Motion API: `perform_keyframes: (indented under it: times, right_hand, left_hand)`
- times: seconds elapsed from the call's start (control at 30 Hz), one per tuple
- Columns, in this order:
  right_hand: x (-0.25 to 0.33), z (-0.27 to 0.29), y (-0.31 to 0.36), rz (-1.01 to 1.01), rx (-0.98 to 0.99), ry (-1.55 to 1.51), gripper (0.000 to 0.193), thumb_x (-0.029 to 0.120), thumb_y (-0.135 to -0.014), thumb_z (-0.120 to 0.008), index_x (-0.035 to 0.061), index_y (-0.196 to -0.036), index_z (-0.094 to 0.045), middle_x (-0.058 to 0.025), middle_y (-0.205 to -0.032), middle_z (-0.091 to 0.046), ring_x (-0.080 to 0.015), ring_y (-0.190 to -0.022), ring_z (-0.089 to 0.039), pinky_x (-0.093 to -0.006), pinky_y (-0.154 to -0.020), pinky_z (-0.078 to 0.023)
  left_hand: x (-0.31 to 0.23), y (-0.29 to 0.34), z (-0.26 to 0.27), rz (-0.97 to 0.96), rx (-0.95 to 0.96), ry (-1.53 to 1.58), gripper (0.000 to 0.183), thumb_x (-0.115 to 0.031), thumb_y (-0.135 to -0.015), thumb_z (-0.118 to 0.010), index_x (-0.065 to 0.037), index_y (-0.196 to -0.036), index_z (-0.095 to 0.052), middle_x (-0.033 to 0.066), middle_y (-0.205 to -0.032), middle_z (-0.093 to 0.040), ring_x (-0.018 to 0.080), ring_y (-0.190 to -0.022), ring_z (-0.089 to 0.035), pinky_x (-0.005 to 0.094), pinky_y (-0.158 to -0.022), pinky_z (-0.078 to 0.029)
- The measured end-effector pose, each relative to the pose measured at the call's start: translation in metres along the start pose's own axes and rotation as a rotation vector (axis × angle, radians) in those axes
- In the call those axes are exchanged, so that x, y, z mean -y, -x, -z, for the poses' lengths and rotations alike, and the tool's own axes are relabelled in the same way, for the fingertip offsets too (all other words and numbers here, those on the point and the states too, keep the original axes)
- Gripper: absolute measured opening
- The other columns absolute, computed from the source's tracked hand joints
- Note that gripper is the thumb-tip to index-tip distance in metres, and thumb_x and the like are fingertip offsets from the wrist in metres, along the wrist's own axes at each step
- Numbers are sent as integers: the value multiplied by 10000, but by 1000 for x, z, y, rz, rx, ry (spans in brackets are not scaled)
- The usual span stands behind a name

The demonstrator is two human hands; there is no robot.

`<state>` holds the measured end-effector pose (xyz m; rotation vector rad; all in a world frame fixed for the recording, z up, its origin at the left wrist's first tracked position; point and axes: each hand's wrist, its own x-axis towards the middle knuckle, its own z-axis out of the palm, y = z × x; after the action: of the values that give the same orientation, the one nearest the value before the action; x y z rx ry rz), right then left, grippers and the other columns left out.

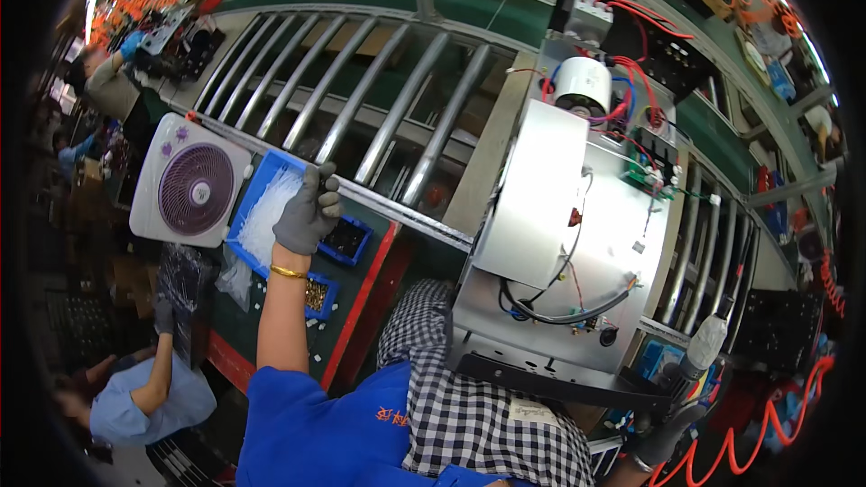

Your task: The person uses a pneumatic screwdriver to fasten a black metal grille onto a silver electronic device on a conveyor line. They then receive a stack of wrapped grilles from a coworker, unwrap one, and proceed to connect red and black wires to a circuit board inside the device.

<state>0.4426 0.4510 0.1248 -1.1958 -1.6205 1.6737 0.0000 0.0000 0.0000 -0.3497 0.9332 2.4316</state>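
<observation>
The person's left hand (309, 214), in a grey glove, reaches over the blue tray (281, 162) of loose white strips (271, 207) on the green tabletop (354, 293), just beside a small blue bin (364, 236) of black parts. Its fingers are partly curled; whether anything is pinched between them cannot be told. The right hand (666, 442), also gloved, is low at the right, near the lower end of a driver-like tool (706, 343); it is too dark there to tell whether its fingers grip the tool.

The metal chassis (622, 243) sits well apart from the tray, on the roller conveyor (383, 140), its near side close to the person's checked apron (451, 415). It carries a curved white housing (532, 194), a green circuit board (642, 179) and a loop of black cable (577, 317).

Good handling here would mean lifting one strip clear by its end — thick gloves probably make tangled ones easy to drag along. The forearm should pass high over the small bins, so nothing spills. On the right, the tool is best kept away from the chassis's thin leads — they look easy to snag — and clear of the coiled orange hose (740, 451).
</observation>
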Motion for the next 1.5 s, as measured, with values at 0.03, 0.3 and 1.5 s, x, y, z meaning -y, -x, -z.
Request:
perform_keyframes:
  times: [0.03,0.3,1.5]
  right_hand:
    - [14,-14,10,4,-64,10,1002,869,-772,-431,-10,-1246,-513,-88,-887,-616,-109,-451,-520,-218,-329,-349]
    - [26,1,36,27,165,-86,918,819,-835,-407,-8,-1194,-576,-38,-841,-647,-72,-498,-531,-199,-389,-396]
    - [-34,-25,129,-99,105,-436,795,733,-863,-505,-3,-1160,-544,-19,-781,-534,-83,-603,-502,-228,-526,-379]
  left_hand:
    - [-1,-3,-34,69,167,28,323,-383,-1008,-504,-94,-1131,-580,-20,-776,-467,53,-518,-355,193,-438,-332]
    - [38,15,-290,309,591,-368,323,-408,-1050,-396,-121,-1037,-543,-10,-809,-511,37,-485,-336,200,-389,-308]
    - [300,39,-442,863,1189,-965,359,-301,-969,-615,-42,-1189,-499,-16,-917,-532,30,-534,-416,195,-461,-364]
